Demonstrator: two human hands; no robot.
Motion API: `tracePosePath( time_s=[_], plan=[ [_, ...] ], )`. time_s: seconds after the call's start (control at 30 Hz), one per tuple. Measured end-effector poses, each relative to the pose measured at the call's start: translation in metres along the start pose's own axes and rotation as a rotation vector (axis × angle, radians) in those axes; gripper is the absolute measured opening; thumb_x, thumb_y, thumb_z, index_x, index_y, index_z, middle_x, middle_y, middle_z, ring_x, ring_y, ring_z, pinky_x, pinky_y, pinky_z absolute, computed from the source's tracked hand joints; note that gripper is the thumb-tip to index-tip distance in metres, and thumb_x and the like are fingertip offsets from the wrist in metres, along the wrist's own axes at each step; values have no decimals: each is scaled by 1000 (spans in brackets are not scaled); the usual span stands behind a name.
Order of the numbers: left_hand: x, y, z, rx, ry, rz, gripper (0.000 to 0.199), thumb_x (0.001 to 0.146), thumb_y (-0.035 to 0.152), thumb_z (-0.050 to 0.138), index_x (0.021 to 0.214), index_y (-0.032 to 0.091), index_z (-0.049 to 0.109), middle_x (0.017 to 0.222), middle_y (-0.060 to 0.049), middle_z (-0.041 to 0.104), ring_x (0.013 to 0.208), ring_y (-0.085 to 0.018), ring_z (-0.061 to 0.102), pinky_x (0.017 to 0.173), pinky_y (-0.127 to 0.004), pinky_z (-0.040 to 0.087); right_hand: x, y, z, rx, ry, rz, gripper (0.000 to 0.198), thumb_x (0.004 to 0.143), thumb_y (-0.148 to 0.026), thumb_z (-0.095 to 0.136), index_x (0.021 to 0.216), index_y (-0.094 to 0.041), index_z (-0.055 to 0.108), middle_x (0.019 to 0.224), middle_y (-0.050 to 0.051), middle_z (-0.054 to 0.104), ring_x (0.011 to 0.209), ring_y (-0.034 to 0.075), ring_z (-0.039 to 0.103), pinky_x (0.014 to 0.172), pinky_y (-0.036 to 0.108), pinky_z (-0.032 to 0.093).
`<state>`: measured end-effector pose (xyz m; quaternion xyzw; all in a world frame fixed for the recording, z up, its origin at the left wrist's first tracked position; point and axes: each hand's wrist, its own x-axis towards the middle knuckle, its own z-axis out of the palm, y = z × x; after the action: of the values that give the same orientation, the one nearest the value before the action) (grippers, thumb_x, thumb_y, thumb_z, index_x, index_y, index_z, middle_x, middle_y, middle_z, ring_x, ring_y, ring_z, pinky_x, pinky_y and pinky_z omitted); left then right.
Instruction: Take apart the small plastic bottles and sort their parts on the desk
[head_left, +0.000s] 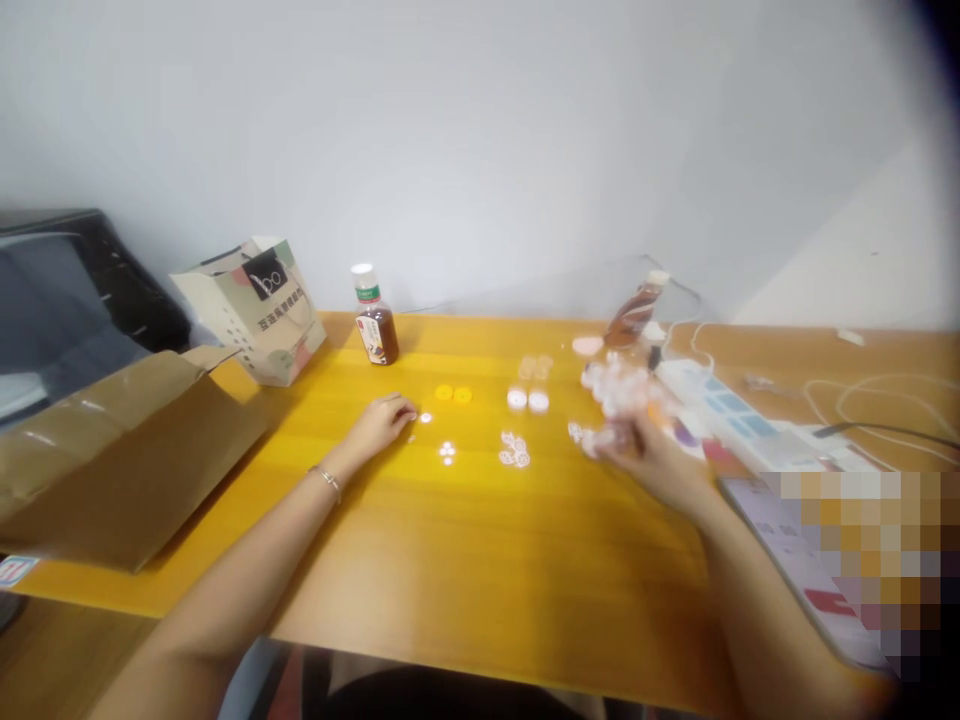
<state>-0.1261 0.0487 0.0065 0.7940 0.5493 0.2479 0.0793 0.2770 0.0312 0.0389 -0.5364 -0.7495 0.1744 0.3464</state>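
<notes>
My left hand (382, 422) rests on the table, fingers drawn together at a tiny pale item I cannot make out. Just right of its fingertips lies a small white disc (426, 418). Small white discs (447, 452) form a cluster nearby. Two yellow discs (454, 395) and two larger white discs (528, 400) lie behind. Several patterned white pieces (514, 450), button-like, are grouped mid-table. My right hand (649, 455), blurred, has its fingers closed around something whitish beside a smeared pile of pale round pieces (619, 385). Faint clear pieces (535, 367) lie farther back.
A brown cardboard box (127, 470) and a printed paper bag (259, 310) stand left. Bottles of dark liquid stand at the back, one upright (375, 320), one tilted (637, 310). White cables (862, 390), a white strip (720, 400) and a tablet-like slab (780, 560) lie right.
</notes>
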Motion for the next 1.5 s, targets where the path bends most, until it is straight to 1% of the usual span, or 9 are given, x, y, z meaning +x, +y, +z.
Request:
tracePosePath(
  time_s=[0.17, 0.37, 0.63, 0.77, 0.83, 0.97, 1.2, 1.37, 1.5],
  plan=[
    [0, 3, 3, -37, -11, -3, 17, 83, 25, 47, 83, 17, 62, 83, -5, 60, 76, -16, 57, 74, -29, 44, -19, -63, 40, 205, -315, -142, 28, 74, -33, 59, 97, -21, 48, 88, 5, 61, 77, 18, 58, 71, 32, 48],
    [0, 10, 3, -75, 0, -3, 17, 83, 26, 47, 89, 17, 61, 85, -5, 60, 77, -16, 58, 74, -28, 45, -33, -72, 68, 286, -487, -171, 29, 76, -25, 58, 101, -22, 45, 86, 2, 57, 76, 15, 56, 73, 30, 48],
    [-15, 47, 0, -97, 224, 51, 19, 85, 29, 43, 93, 17, 56, 79, -4, 57, 76, -15, 55, 74, -29, 44, -34, -77, 71, 335, -471, -157, 25, 76, -26, 58, 98, -22, 45, 82, 2, 56, 72, 14, 54, 70, 29, 49],
    [-36, 85, 5, -122, -23, 338, 21, 82, 34, 49, 94, 19, 56, 84, -6, 60, 78, -17, 55, 75, -31, 43, -36, -78, 74, 372, -428, -163, 24, 76, -25, 57, 96, -21, 45, 82, 2, 56, 71, 14, 54, 67, 28, 49],
    [-44, 101, 12, -122, -144, 381, 33, 77, 43, 55, 100, 19, 53, 91, -7, 59, 84, -20, 54, 78, -32, 42, -37, -76, 77, 393, -420, -174, 25, 75, -24, 58, 96, -21, 45, 81, 1, 56, 70, 13, 54, 66, 27, 48],
    [-49, 116, 31, -185, -235, 292, 35, 76, 48, 56, 94, 19, 52, 87, -6, 57, 79, -17, 53, 69, -27, 42, -38, -73, 82, 411, -412, -191, 27, 73, -22, 59, 96, -21, 45, 79, 0, 56, 69, 13, 53, 65, 27, 47],
    [-47, 119, 49, -216, -156, 212, 29, 73, 45, 61, 75, 19, 48, 71, -1, 51, 65, -15, 47, 58, -26, 35, -42, -70, 92, 366, -391, -238, 26, 74, -23, 58, 95, -21, 43, 80, 1, 56, 69, 13, 53, 63, 25, 45],
    [-49, 123, 54, -263, -146, 162, 27, 66, 32, 66, 73, 19, 43, 69, 1, 50, 61, -13, 46, 56, -24, 33, -45, -74, 98, -44, -215, -189, 34, 68, -46, 64, 74, -21, 42, 66, 0, 52, 59, 15, 49, 52, 25, 36],
    [-50, 128, 52, -209, -134, 157, 29, 65, 33, 66, 71, 19, 42, 70, 1, 50, 65, -14, 46, 58, -24, 32, -45, -82, 98, -275, -237, -240, 36, 75, -49, 55, 59, -20, 40, 56, -1, 50, 51, 13, 45, 49, 24, 27]
  ],
)
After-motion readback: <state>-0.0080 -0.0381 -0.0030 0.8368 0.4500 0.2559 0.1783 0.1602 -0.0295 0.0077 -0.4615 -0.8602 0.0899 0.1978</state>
